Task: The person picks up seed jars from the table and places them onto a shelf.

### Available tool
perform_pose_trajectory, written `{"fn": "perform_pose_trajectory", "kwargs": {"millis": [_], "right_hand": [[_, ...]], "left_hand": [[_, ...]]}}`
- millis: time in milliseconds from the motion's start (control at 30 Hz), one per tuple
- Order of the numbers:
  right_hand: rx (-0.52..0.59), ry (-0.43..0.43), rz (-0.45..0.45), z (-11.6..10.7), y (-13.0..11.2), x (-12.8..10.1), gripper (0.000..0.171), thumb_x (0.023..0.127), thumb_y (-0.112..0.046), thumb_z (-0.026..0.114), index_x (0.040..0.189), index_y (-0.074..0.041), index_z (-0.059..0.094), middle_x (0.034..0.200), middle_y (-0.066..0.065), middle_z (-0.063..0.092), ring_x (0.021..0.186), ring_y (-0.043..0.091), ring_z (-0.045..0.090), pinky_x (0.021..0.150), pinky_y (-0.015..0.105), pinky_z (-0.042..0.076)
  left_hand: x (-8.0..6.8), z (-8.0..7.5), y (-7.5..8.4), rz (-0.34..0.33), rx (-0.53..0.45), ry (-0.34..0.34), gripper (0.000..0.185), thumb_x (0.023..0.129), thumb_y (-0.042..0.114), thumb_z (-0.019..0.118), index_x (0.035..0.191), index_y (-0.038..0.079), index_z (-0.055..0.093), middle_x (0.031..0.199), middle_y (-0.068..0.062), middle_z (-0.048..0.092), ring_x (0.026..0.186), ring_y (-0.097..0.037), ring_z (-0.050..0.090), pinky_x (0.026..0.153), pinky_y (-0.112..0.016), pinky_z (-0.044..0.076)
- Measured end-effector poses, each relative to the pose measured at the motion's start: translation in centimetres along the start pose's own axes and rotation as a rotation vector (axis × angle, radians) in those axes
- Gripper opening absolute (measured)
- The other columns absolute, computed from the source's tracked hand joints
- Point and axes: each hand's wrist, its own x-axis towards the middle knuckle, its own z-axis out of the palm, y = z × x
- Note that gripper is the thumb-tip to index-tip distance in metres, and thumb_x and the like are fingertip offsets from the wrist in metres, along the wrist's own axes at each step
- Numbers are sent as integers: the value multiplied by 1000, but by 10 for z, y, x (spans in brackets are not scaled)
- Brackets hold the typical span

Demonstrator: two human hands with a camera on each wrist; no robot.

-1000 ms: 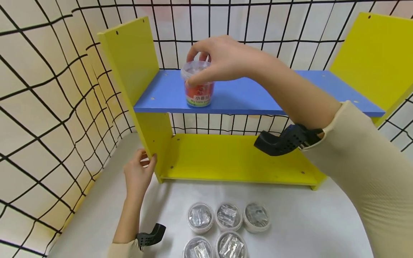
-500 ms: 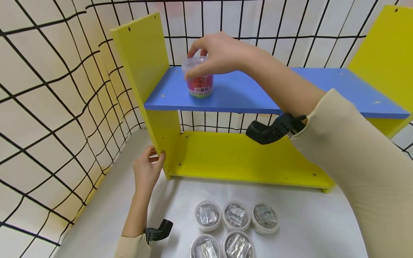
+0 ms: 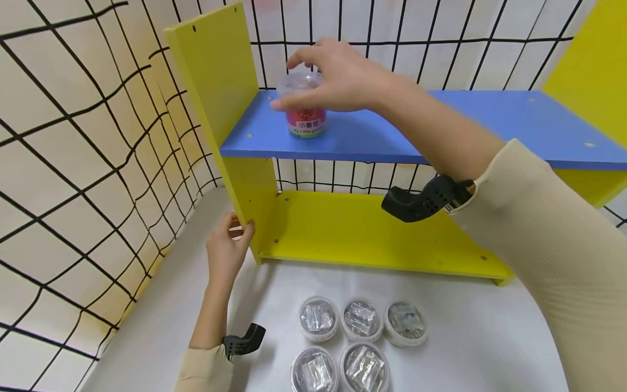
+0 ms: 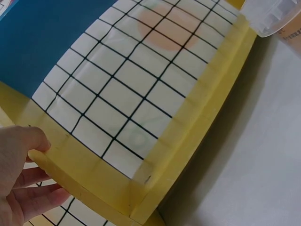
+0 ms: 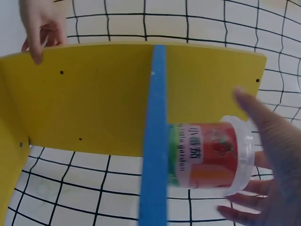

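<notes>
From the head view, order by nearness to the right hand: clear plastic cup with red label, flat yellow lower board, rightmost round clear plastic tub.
1. Cup: at the hand, on the blue shelf.
2. Board: below that shelf.
3. Tub: on the table, in front.

cup: red-labelled, clear-rimmed | is seated upright on the blue board, upper centre of the head view | shelf unit: yellow-sided | is stood upright, stretched from upper left to right edge

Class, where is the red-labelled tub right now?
In the head view, the red-labelled tub stands on the blue shelf near the left yellow side panel, with the right hand at its top.
</notes>
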Motion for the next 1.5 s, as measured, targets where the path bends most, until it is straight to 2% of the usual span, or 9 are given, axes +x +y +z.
{"fn": "perform_pose_trajectory", "kwargs": {"millis": [267,433,500,600,733,900,1000,1233,1500], "right_hand": [[51,345,-39,5,-3,-34,53,86,-55,52,125,-19,55,127,-1,50,113,14,43,95,28,37],[134,606,-284,20,5,-71,35,84,-34,63,107,-7,65,111,5,59,101,16,48,81,28,40],[155,644,-394,32,6,-86,31,83,-27,65,103,-3,66,107,8,61,97,18,51,78,31,43],[191,579,-555,54,4,-107,28,82,-24,66,100,-2,66,100,8,64,93,19,57,80,30,48],[275,304,-718,85,0,-136,26,84,-28,65,98,-6,66,95,2,66,90,13,61,81,21,50],[356,-96,-724,118,0,-162,25,88,-36,60,103,-16,64,95,-9,62,87,2,56,77,14,47],[375,-248,-688,132,1,-173,26,88,-40,58,102,-19,63,94,-13,60,85,1,53,76,11,45],[367,-395,-639,154,2,-191,28,86,-44,60,94,-18,64,93,-12,59,82,3,54,76,7,41],[246,-341,-665,165,3,-203,32,84,-49,60,96,-20,64,96,-10,57,87,1,52,72,11,46]], "left_hand": [[-1,-5,-1,-17,14,-13,18,86,21,62,99,8,61,99,-14,67,84,-30,68,67,-42,56],[1,-12,-1,-25,18,-23,21,87,22,59,101,6,61,100,-15,66,87,-32,67,69,-43,56],[2,-15,-1,-31,23,-23,22,88,22,58,103,6,61,101,-15,66,87,-32,66,70,-44,56],[3,-24,-1,-44,38,-8,25,88,24,58,104,5,60,103,-14,65,88,-32,66,72,-44,55],[4,-34,0,-56,62,20,26,88,26,57,104,5,60,102,-13,65,88,-29,66,73,-43,55],[3,-43,1,-55,74,47,25,87,25,58,103,6,61,100,-13,65,86,-28,67,73,-42,55],[1,-45,1,-48,70,48,24,87,24,58,102,5,61,100,-13,66,87,-28,67,73,-41,55],[1,-44,-1,-42,66,58,24,87,24,59,103,6,61,99,-12,66,85,-27,67,70,-26,55],[2,-44,-1,-47,58,59,26,87,26,59,103,6,61,99,-11,66,85,-26,67,71,-25,55]]}}
